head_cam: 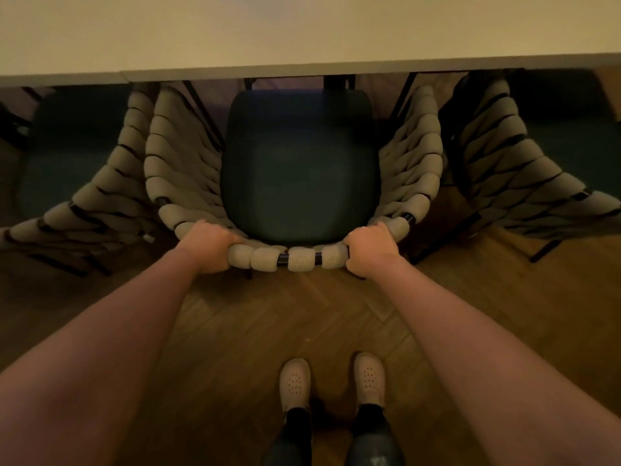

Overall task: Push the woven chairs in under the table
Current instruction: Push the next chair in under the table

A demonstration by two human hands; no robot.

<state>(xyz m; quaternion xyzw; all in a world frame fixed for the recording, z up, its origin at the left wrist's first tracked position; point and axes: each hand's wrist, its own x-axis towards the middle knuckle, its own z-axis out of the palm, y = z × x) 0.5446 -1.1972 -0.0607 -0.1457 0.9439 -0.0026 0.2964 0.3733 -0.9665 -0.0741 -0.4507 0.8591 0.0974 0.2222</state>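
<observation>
Beside the left woven chair (100, 203), I'm gripping the middle woven chair (299, 163) by its back rail with my left hand (206, 245) and right hand (369, 252), its seat front at the tabletop (302, 31) edge, and I'm reckoning an even, straight push keeps it off the right woven chair (504, 169).

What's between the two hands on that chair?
In the head view, between the left hand and right hand runs the chair's top rail, wrapped in thick woven cord.

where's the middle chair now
The middle chair sits centre in the head view, between the left chair and the right chair, seat front near the table edge.
</observation>
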